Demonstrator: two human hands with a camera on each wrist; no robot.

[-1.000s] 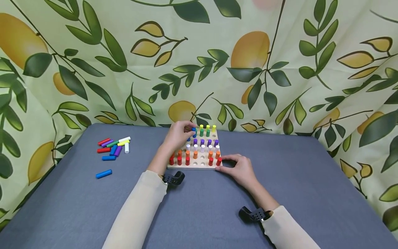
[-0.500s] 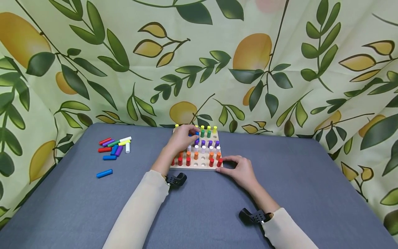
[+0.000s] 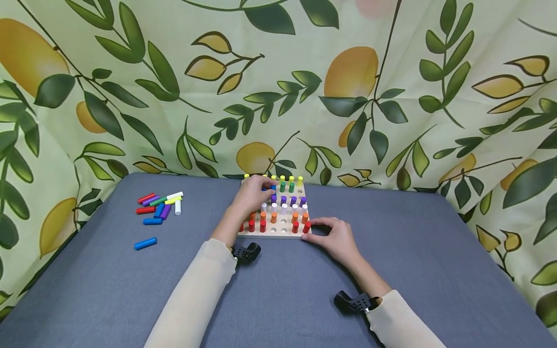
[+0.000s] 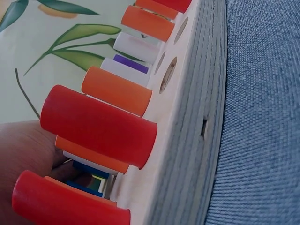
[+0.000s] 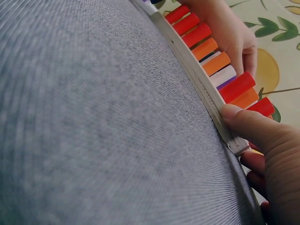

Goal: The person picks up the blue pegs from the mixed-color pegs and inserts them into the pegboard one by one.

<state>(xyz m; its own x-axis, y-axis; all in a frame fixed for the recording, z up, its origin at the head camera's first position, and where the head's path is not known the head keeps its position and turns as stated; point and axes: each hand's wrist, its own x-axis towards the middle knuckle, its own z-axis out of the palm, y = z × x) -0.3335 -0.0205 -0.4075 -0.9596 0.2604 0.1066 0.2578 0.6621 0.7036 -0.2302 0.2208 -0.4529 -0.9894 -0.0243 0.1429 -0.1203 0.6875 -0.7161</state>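
Note:
A light wooden pegboard (image 3: 278,236) stands on the table, with rows of red, orange, white, purple, blue, green and yellow pegs. My left hand (image 3: 250,195) reaches over its left side and pinches a blue peg (image 3: 273,188) in the row behind the purple pegs. The peg's lower end is hard to make out. That hand covers several pegs on the left. My right hand (image 3: 332,237) grips the board's near right corner; in the right wrist view its thumb (image 5: 232,111) presses the front edge beside a red peg (image 5: 237,87), with the fingers around the side.
Loose pegs (image 3: 159,210) in several colours lie in a heap on the table left of the board. One blue peg (image 3: 145,243) lies apart, nearer the front. A patterned curtain (image 3: 278,96) hangs behind the grey tabletop (image 3: 278,299).
My left hand has shifted slightly right and down with the blue peg, which now sits lower at the board. The right hand keeps its grip on the corner.

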